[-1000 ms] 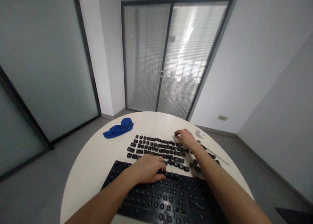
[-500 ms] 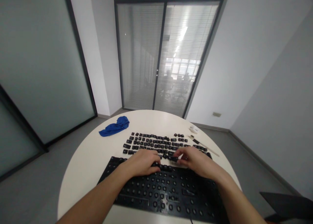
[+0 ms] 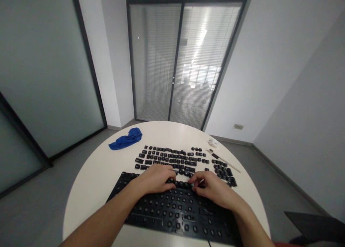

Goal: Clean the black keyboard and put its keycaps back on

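A black keyboard point(image 3: 159, 211) lies on the table in front of me, most of its key positions bare, with keycaps along its far row. My left hand point(image 3: 159, 178) rests across its far edge, fingers curled over the edge and thumb on the near side of the far row. My right hand point(image 3: 212, 187) is bent at the same far row, further right, thumb and forefinger pinched round a small black keycap point(image 3: 190, 184), mostly hidden by the fingers. Rows of loose black keycaps point(image 3: 167, 155) lie just beyond the keyboard.
More loose keycaps point(image 3: 223, 172) lie right of my right hand. A thin brush-like stick point(image 3: 226, 161) and a small white item point(image 3: 212, 143) are at the table's right side. A blue cloth point(image 3: 126, 139) lies at the far left. The round table point(image 3: 88, 182) has a curved edge.
My right hand has come back from the loose keycaps to the keyboard's far row, slightly nearer to me. The left hand stays in place.
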Action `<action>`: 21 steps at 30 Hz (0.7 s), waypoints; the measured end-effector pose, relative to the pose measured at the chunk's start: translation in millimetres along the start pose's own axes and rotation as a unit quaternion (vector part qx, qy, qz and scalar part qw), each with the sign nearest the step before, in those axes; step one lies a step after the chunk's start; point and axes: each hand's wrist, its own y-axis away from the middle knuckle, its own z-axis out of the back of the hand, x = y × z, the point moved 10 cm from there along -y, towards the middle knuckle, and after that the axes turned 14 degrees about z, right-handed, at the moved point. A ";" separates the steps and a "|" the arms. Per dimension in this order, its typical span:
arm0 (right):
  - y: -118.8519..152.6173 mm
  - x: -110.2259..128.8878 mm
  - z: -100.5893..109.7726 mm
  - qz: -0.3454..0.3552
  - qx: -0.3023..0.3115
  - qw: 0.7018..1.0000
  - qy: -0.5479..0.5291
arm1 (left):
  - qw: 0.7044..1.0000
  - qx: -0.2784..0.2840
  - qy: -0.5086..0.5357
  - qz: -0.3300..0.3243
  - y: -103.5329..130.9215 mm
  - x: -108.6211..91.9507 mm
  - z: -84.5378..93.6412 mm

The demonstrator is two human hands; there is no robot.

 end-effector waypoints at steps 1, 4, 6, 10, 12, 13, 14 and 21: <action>0.0 0.5 -0.7 0.003 0.001 1.000 -0.002 | 1.000 0.000 0.000 0.000 0.0 -0.1 0.0; 0.1 -1.0 -2.6 0.006 0.003 1.000 -0.014 | 1.000 -0.001 0.003 0.000 0.0 0.0 -0.2; 0.2 -3.5 -3.1 0.005 0.000 1.000 -0.020 | 1.000 0.000 0.004 0.001 -0.2 0.6 -0.9; 0.3 -6.1 -4.8 0.010 0.002 1.000 -0.020 | 1.000 0.000 -0.001 0.002 -0.6 1.4 -1.9; 0.4 -7.3 -5.4 0.008 0.001 1.000 -0.024 | 1.000 0.001 -0.001 0.001 -0.6 1.2 -2.1; 0.4 -8.0 -5.6 0.006 0.001 1.000 -0.026 | 1.000 0.001 -0.001 0.001 -0.5 1.1 -2.1; 0.4 -8.7 -5.9 0.004 0.001 1.000 -0.029 | 1.000 0.001 0.000 0.001 -0.4 1.1 -1.9; 0.3 -8.6 -4.4 -0.007 0.003 0.999 -0.044 | 1.000 -0.005 0.001 -0.001 -0.1 1.9 -2.9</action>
